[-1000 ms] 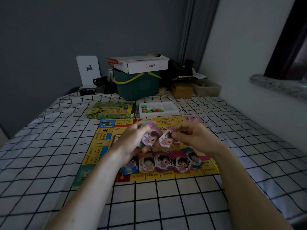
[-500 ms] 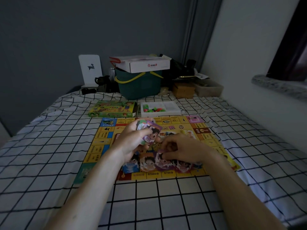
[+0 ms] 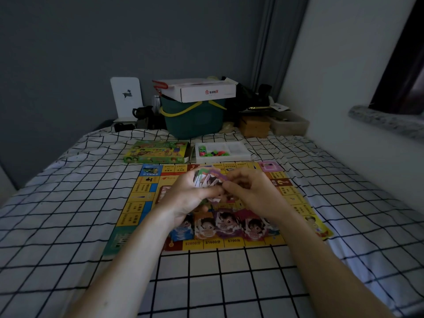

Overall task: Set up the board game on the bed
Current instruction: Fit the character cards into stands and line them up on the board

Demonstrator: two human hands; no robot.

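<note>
Cards (image 3: 210,180) held in a stack by left hand (image 3: 190,198), fingers curled round them, over middle of board (image 3: 142,198). Right hand (image 3: 250,193) up against stack at 3 o'clock, fingertips pinching at top card, likely to peel one off. Board lying flat on bed (image 3: 68,214), with row of cards (image 3: 226,226) already laid face up along edge at 6 o'clock.

For doing this step well: grip stack firm but not tight. Slide just one card off with thumb. Check for two stuck together. Lay it flat beside last one in row, picture up, edges lined up, not on top of a neighbour. Go slow, since soft bed may let cards tip or slip. Keep arms off row below.

Tray (image 3: 222,152) at 12 o'clock, just past far edge of board, white and open. Small bright pieces (image 3: 212,153) inside left part, green, pink, dark ones; too small to count. Right part looks pale, maybe something flat in it, hard to tell. Box (image 3: 157,152) at 11 o'clock, beside tray, green; cannot tell if anything inside. Bucket (image 3: 195,120) further back at 12 o'clock, dark green with yellow handle, white carton (image 3: 199,91) sitting on top, so inside hidden.
</note>
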